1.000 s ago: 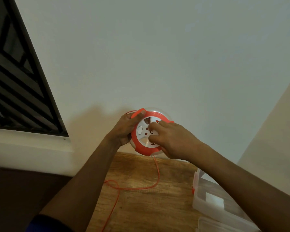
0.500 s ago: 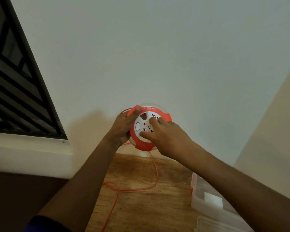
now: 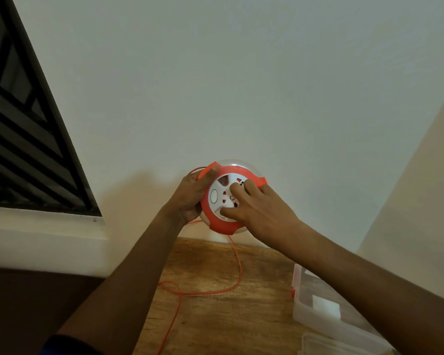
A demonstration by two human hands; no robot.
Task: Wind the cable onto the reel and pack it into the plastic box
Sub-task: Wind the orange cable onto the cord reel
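The person holds a round orange-and-white reel [image 3: 222, 198] up in the air in front of the pale wall [image 3: 241, 85], above the far edge of the wooden worktop [image 3: 215, 316]. The left hand [image 3: 190, 196] is wrapped around the reel's left rim, fingers curled behind it and the thumb pressed over the orange edge at the top. The right hand [image 3: 259, 208] lies across the white face of the reel, fingers spread and only loosely bent, with the fingertips [image 3: 235, 187] pressing on the socket holes and the thumb touching the lower part of the face; it grips nothing closed, resting flat against the disc. A clear dome shows behind the orange ring. The thin orange cable [image 3: 237, 267] drops from the bottom of the reel, curves down over the worktop, loops to the left and trails off toward the near edge, so much of it is not yet wound. A short bit of cable also peeks out at the reel's upper left beside the left hand. On the right side of the worktop sits the clear plastic box [image 3: 315, 316], open, with a small white block inside and an orange latch on its left wall; its lid [image 3: 326, 345] lies nearer, at the bottom edge. A dark barred window [image 3: 23, 137] fills the far left.
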